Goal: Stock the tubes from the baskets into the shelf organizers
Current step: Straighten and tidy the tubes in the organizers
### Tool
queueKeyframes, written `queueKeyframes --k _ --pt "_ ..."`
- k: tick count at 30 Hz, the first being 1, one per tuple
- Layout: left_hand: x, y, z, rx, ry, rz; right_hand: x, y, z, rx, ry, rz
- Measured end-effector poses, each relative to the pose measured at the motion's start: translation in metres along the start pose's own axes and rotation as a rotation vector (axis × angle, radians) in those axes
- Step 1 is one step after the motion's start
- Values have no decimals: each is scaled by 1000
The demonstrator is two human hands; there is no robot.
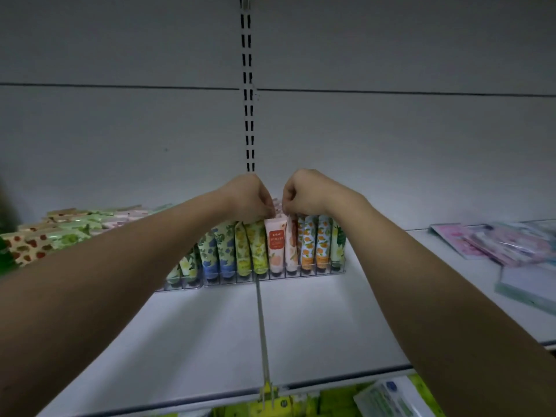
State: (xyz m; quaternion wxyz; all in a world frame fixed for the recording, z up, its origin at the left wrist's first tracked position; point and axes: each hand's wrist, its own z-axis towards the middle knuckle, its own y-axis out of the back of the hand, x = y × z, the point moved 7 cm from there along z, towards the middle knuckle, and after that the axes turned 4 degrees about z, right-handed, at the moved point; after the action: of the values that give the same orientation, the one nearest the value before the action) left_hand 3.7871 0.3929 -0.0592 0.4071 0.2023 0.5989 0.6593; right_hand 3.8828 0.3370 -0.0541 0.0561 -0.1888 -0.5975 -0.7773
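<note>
A clear shelf organizer (304,276) stands at the back of the white shelf (316,320), filled with upright patterned tubes. Among them are blue-flower tubes (225,251), yellow-lemon tubes (255,248), a pink peach tube (276,245) and orange-fruit tubes (314,245). My left hand (249,197) and my right hand (304,191) both reach over the row, fingers curled down and pinching the top ends of pink tubes (278,206) behind the front row. What exactly each hand pinches is partly hidden by the fingers.
Flat patterned boxes (60,233) lie stacked at the shelf's left. Pink packets (505,242) and a pale box (529,284) lie at the right. Yellow and green products (385,398) show on the shelf below. A slotted upright (247,85) runs up the back wall.
</note>
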Motion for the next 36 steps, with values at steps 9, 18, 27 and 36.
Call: queueKeyframes --k 9,18,27,36 --pt "-8 12 -11 -71 -33 -73 2 8 -5 53 116 33" --pt "-16 -2 -35 -113 -22 -43 -6 9 -32 130 190 114" --pt "-18 -1 -33 -164 7 22 -4 5 -32 173 88 56" --pt "-19 -3 -37 -215 8 1 -2 1 -30 176 108 -24"
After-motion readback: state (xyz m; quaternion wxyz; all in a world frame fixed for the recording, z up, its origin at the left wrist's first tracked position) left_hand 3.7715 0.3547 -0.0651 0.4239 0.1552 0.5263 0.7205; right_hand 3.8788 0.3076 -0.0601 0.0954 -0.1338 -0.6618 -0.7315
